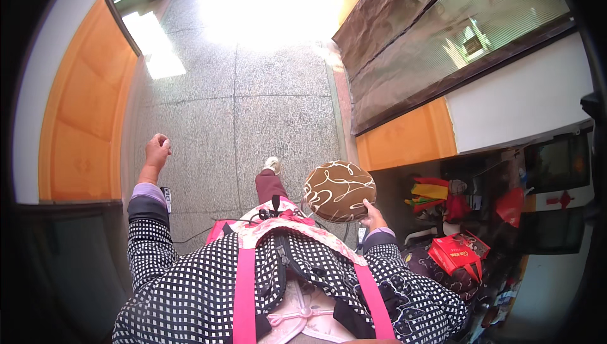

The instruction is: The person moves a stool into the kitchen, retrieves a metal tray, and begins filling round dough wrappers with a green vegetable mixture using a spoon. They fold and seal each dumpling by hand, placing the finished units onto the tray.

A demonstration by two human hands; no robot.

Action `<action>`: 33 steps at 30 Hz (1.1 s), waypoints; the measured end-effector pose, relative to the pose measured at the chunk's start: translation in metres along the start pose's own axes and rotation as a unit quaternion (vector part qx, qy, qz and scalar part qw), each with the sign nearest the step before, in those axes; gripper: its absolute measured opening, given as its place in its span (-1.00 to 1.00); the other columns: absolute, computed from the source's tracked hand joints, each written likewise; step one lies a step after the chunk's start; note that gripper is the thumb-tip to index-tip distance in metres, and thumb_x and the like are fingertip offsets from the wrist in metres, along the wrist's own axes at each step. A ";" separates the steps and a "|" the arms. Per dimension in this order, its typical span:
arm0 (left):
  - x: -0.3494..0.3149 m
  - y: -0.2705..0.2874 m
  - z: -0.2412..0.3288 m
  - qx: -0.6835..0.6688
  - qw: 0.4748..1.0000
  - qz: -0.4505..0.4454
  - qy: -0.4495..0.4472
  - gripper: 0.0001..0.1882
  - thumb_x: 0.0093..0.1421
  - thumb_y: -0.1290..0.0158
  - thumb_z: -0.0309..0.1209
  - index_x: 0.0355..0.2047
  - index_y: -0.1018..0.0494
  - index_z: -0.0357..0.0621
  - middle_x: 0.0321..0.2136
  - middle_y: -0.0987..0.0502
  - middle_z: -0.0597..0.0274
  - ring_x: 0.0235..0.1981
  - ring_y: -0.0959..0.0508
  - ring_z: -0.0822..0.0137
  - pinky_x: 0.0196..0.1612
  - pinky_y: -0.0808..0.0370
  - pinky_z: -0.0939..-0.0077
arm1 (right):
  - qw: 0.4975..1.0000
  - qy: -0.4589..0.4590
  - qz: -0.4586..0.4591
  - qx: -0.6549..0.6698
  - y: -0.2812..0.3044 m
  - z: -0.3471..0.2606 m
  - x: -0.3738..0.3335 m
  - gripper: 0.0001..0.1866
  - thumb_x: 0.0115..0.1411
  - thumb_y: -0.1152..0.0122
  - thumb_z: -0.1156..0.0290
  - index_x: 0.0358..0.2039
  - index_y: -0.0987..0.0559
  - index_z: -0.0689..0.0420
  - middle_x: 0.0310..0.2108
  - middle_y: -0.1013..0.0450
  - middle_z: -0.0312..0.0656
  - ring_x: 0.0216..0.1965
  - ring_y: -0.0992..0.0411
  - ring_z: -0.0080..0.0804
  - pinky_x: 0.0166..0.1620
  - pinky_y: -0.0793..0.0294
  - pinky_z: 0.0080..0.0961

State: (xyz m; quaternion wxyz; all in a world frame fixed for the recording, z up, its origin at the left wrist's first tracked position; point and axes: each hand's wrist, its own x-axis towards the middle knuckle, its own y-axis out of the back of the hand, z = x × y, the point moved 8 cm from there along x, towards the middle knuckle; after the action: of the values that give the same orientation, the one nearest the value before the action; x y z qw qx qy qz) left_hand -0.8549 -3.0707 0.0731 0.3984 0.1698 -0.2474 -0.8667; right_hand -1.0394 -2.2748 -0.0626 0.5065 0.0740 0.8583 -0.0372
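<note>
My right hand [374, 215] grips the near right edge of a round brown cushioned pad [341, 191] with white looping lines, its thumb on top. The pad looks like a stool seat or cushion; whatever is under it is hidden. Out to the left, my left hand [158, 149] hangs over the floor with its fingers curled closed. A small pale spot shows at its fingertips, too small to name. At my waist is a pink and white apron or bag top [272, 225] with dark cords, and pink straps [245, 287] run down my front.
Grey tiled floor [190, 129] runs toward a glaring bright doorway. Orange panelling [82, 104] lines the left wall. On the right stand a glass-fronted panel [468, 34], a red gift bag [456, 252] and a heap of bright cloths [430, 191]. My foot [272, 164] is stepping forward.
</note>
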 end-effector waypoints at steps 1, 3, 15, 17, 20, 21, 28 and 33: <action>0.027 -0.020 0.012 -0.031 0.999 -0.021 -0.020 -0.94 0.10 0.05 -0.54 -0.46 -0.41 -0.28 -0.59 -0.51 0.19 -0.66 -0.53 0.41 -0.59 -0.48 0.53 | 1.000 -0.012 0.023 0.004 -0.017 -0.017 0.018 -0.51 0.15 -0.20 0.23 0.06 -0.35 0.13 0.04 -0.37 -0.10 0.03 -0.36 -0.10 0.07 -0.33 -0.03; 0.064 -0.048 0.019 -0.022 0.999 -0.029 -0.022 -0.94 0.10 0.04 -0.54 -0.46 -0.40 -0.28 -0.60 -0.51 0.18 -0.66 -0.53 0.41 -0.59 -0.49 0.51 | 1.000 -0.004 -0.005 0.012 -0.054 -0.050 0.043 -0.53 0.17 -0.18 0.23 0.04 -0.36 0.14 0.01 -0.40 -0.09 0.01 -0.38 -0.10 0.06 -0.34 -0.02; 0.195 -0.140 -0.041 -0.007 0.962 -0.085 0.258 -0.93 0.07 0.07 -0.56 -0.40 -0.34 -0.27 -0.63 -0.47 0.12 -0.72 -0.51 0.32 -0.71 -0.42 0.48 | 0.993 0.035 -0.016 0.111 -0.169 -0.281 0.143 -0.58 0.15 -0.19 0.28 -0.01 -0.40 0.15 -0.03 -0.42 -0.08 -0.02 -0.41 -0.11 0.02 -0.37 0.07; 0.269 -0.142 -0.024 -0.002 0.976 -0.051 0.210 -0.93 0.08 0.08 -0.56 -0.40 -0.34 -0.28 -0.62 -0.47 0.10 -0.73 -0.50 0.32 -0.73 -0.42 0.47 | 0.993 0.040 0.004 0.112 -0.190 -0.312 0.156 -0.58 0.15 -0.20 0.28 -0.01 -0.40 0.16 -0.03 -0.42 -0.08 -0.02 -0.41 -0.12 0.02 -0.36 0.09; 0.396 -0.158 0.031 0.042 0.984 -0.017 0.170 -0.93 0.09 0.08 -0.55 -0.40 -0.34 -0.29 -0.59 -0.47 0.09 -0.72 -0.49 0.35 -0.71 -0.42 0.48 | 0.991 0.047 0.025 0.125 -0.225 -0.356 0.173 -0.56 0.14 -0.20 0.27 0.00 -0.39 0.17 -0.05 -0.43 -0.07 -0.02 -0.40 -0.09 0.03 -0.32 0.14; 0.444 -0.183 0.071 0.040 0.994 -0.039 0.092 -0.93 0.09 0.07 -0.55 -0.40 -0.35 -0.29 -0.58 -0.48 0.10 -0.70 -0.49 0.36 -0.69 -0.44 0.49 | 0.988 0.064 0.053 0.130 -0.232 -0.381 0.178 -0.55 0.14 -0.20 0.26 0.00 -0.39 0.17 -0.05 -0.43 -0.07 -0.02 -0.40 -0.08 0.03 -0.32 0.13; 0.648 -0.459 0.431 0.031 0.961 -0.195 -0.192 -0.90 0.16 0.02 -0.51 -0.34 -0.41 -0.29 -0.51 -0.51 0.18 -0.55 -0.52 0.40 -0.52 -0.52 0.51 | 0.978 0.086 0.040 0.188 -0.290 -0.537 0.209 -0.53 0.15 -0.17 0.28 -0.01 -0.35 0.29 -0.07 -0.41 0.01 -0.11 -0.45 -0.08 -0.09 -0.49 0.01; 0.620 -0.674 0.662 0.006 0.892 -0.371 -0.257 -0.91 0.17 0.03 -0.50 -0.35 -0.40 -0.27 -0.53 -0.49 0.16 -0.55 -0.51 0.36 -0.45 -0.48 0.48 | 0.955 0.089 0.049 0.278 -0.299 -0.651 0.265 -0.53 0.11 -0.23 0.34 -0.02 -0.35 0.27 -0.07 -0.40 0.00 -0.07 -0.42 -0.06 -0.05 -0.45 0.02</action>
State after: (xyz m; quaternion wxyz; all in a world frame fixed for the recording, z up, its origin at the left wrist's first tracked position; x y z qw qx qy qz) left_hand -1.9764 -2.9786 0.1746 -0.0304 0.0232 -0.2651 -0.9635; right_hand -1.7773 -2.4557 0.0174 0.3888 0.2572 0.8507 -0.2427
